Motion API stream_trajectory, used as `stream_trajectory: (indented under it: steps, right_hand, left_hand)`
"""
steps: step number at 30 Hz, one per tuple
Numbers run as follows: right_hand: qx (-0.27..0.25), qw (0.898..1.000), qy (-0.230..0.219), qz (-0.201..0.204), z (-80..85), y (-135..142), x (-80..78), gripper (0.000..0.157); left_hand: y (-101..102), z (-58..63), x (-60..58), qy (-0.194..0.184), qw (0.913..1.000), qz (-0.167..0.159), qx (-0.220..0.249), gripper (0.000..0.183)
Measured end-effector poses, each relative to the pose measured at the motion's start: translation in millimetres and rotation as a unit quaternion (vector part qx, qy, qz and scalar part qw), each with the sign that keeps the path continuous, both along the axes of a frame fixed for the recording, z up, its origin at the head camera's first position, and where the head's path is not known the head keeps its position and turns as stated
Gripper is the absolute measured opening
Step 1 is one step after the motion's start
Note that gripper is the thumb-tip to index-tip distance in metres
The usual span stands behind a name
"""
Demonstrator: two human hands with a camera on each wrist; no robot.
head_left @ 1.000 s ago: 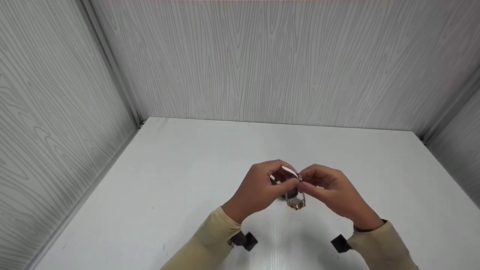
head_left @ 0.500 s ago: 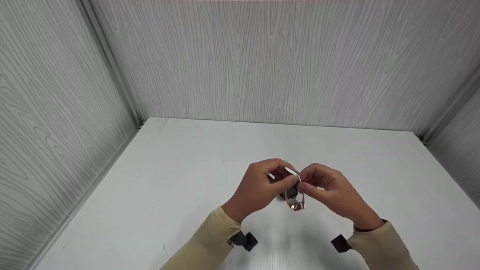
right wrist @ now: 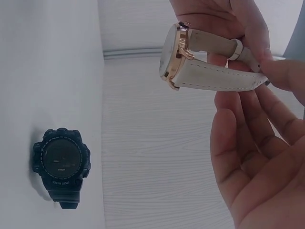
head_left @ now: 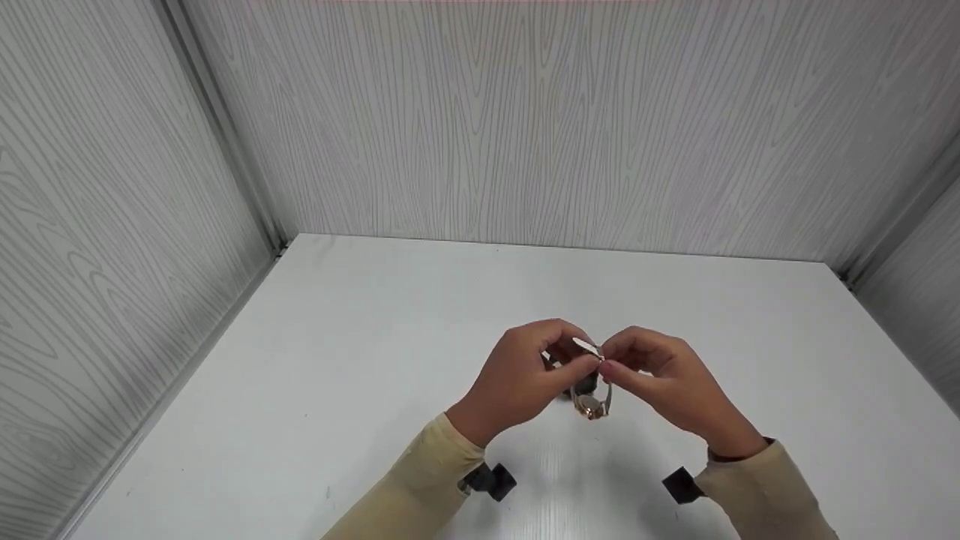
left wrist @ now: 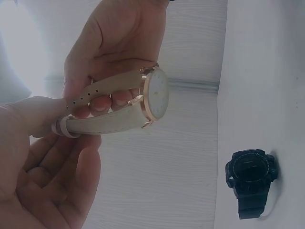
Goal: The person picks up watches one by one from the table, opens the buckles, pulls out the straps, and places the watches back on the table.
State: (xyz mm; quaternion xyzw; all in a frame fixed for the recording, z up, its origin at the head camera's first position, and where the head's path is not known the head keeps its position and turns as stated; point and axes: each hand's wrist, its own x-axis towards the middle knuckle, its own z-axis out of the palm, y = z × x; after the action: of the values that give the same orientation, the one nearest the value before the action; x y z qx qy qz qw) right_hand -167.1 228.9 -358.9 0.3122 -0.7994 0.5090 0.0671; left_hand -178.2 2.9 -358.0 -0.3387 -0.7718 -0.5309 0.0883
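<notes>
While the head view is showing the left hand point(head_left: 521, 375) and the right hand point(head_left: 675, 381) meeting above the white table point(head_left: 375, 337), the white-strapped watch point(head_left: 592, 407) is hanging between them, its case point(right wrist: 177, 57) lowest. Thumbs and curled fingers of both hands are pinching the strap point(right wrist: 219, 76) near its ends. The left wrist view is presenting the pale round dial point(left wrist: 157, 94) and a row of strap holes; the right wrist view is catching the rose-gold case side-on and the stitching. Both wrist views are also revealing a black watch point(right wrist: 62, 160) lying on the table, which the fingers and the held watch are partly covering in the head view. Fingertips are hiding where the strap ends are meeting, so its fastening is staying unclear. The beige sleeves point(head_left: 420, 480) are running off the head view's bottom edge.
</notes>
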Motion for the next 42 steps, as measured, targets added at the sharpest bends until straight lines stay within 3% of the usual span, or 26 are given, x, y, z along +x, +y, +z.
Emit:
stream_trajectory:
  steps: [15,25,33,37,42]
  right_hand:
    - [-0.001,1.000,0.008,-0.005,-1.5,0.8,-1.5,0.012]
    - [-0.012,0.998,-0.032,-0.055,-0.1,0.2,-2.5,0.005]
    - [-0.032,0.991,-0.048,-0.118,0.9,0.0,-3.0,0.012]
    - [-0.038,0.989,-0.059,-0.133,2.3,-0.2,-3.3,0.012]
    - [-0.044,0.987,-0.067,-0.136,3.7,-0.3,-3.7,0.014]
  left_hand:
    - [-0.1,0.9,0.4,-0.013,0.9997,0.001,0.022,0.013]
    - [-4.2,-1.2,-5.0,-0.019,0.9970,0.035,0.067,0.012]
    - [-4.2,-3.0,-7.5,-0.039,0.9975,0.051,0.028,0.018]
    - [-5.4,-3.6,-8.1,-0.023,0.9969,0.075,0.001,0.026]
    - [-6.4,-3.1,-8.1,-0.010,0.9954,0.094,-0.011,0.020]
